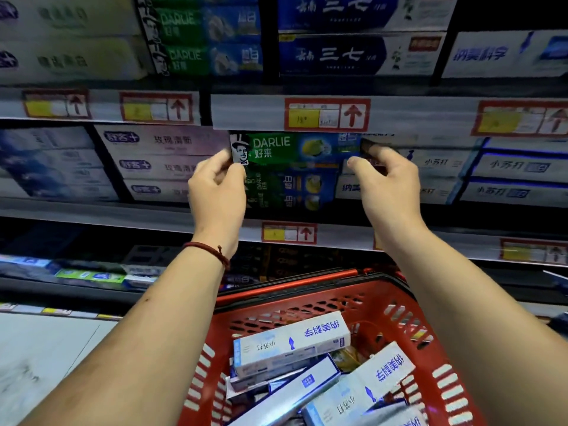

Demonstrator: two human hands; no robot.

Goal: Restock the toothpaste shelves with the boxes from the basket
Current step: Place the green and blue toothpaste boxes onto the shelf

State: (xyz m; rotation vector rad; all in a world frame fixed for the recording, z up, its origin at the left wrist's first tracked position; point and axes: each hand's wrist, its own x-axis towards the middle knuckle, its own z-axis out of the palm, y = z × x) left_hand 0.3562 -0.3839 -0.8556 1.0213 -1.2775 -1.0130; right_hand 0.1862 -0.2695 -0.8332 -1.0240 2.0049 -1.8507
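A green and blue Darlie toothpaste box [292, 147] lies lengthwise at the top of a stack of like boxes [289, 192] on the middle shelf. My left hand [216, 192] pinches its left end. My right hand [388, 182] grips its right end. The box sits just under the upper shelf's price rail [399, 113]. Below my arms, a red plastic basket [384, 302] holds several white and blue toothpaste boxes [292, 342].
White boxes [163, 164] fill the shelf left of the Darlie stack and white-blue boxes [507, 176] fill the right. The upper shelf carries more Darlie boxes [203, 38] and blue boxes [347, 53]. A lower shelf [92, 275] is dim. Grey floor [46, 358] lies at bottom left.
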